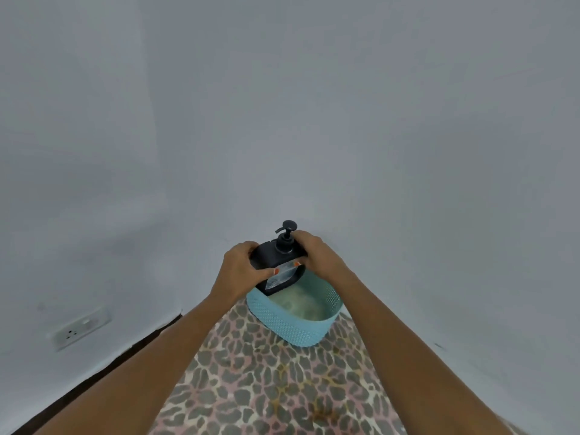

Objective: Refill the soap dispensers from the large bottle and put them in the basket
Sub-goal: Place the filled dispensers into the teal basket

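Hands, my left hand [243,267] and right hand [317,251], grip clamped on black soap dispenser [276,262], its base inside the blue basket [298,324].

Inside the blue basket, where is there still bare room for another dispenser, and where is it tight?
The black dispenser, gripped by the left hand and right hand, fills the far-left corner of the basket. The basket floor toward the near and right walls looks bare. The leopard-print cloth in front of the basket, between the forearms, is bare too. It is tightest where both hands meet at the far rim.

black dispenser [276,255], turquoise basket [298,328], leopard-print cloth [282,387]
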Tool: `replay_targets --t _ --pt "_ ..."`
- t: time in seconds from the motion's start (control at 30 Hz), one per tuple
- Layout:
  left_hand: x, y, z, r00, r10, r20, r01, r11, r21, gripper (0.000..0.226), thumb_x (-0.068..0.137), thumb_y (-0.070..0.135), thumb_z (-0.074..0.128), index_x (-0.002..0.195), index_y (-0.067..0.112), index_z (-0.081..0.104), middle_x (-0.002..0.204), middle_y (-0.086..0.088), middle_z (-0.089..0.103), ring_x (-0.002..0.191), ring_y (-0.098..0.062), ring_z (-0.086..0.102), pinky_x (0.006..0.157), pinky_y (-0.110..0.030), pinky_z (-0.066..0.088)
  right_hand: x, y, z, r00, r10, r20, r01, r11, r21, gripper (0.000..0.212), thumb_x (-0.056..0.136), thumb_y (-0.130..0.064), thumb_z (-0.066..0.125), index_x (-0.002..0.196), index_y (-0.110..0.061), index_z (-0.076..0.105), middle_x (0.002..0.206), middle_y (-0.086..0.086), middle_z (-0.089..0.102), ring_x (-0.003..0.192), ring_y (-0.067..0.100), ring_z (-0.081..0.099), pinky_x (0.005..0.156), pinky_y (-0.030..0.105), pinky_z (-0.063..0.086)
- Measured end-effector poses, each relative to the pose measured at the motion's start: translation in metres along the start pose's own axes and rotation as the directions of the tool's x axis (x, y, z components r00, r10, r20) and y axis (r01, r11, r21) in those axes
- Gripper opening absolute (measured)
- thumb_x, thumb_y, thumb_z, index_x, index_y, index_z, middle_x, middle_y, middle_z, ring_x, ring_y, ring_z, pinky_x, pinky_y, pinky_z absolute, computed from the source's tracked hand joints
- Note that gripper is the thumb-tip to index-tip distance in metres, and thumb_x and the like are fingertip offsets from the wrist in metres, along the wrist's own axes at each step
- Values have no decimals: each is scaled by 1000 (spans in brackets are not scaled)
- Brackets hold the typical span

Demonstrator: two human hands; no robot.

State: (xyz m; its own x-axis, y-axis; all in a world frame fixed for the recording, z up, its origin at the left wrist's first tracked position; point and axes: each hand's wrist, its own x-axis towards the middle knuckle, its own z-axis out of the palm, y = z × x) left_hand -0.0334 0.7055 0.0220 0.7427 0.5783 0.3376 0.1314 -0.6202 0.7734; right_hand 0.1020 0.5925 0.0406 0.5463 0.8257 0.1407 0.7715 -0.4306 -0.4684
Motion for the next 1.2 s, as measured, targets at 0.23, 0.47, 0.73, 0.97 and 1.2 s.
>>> replay_targets --t 0.23,0.47,0.73,0.97,1.2 --pt "1 -19 17 998 -55 7 53 984 170 43 63 26 80 97 6 62 93 -9 63 86 -22 58 69 -28 44 13 10 30 999 25 -29 -28 992 -119 56 81 6 44 130 -21 43 132 2 51 108 28 55 87 39 46" --pt "2 -31 29 996 -87 8 84 979 188 51 65 22 80 103 -2 55 122 -10 43 98 -20 49 76 -26 41 13 17 50 996 14 -85 -21 997 -77 50 87 2 39 133 -18 41 132 2 50 110 24 53 77 23 34" --pt "4 -34 36 987 -163 5 159 968 193 45 72 24 75 103 2 50 113 -12 48 82 -17 43 69 -26 35 17 24 66 997 28 -69 -32 998 -47 68 83 13 39 144 -18 28 151 2 29 137 20 30 108 29 27" --pt "-4 -28 31 993 -120 9 115 965 236 56 77 30 71 118 1 45 128 -10 43 109 -23 49 81 -30 42 2 17 60 988 88 -123 -103 987 -120 69 90 6 39 147 -7 1 157 7 1 144 20 4 115 29 10" --pt "-33 -2 23 999 -32 -36 37 988 149 50 80 20 66 123 4 44 124 -11 48 121 -27 43 95 -36 42 -56 3 39 951 149 -270 -162 987 -24 36 92 -6 45 127 -7 48 132 8 48 115 23 50 94 30 40"
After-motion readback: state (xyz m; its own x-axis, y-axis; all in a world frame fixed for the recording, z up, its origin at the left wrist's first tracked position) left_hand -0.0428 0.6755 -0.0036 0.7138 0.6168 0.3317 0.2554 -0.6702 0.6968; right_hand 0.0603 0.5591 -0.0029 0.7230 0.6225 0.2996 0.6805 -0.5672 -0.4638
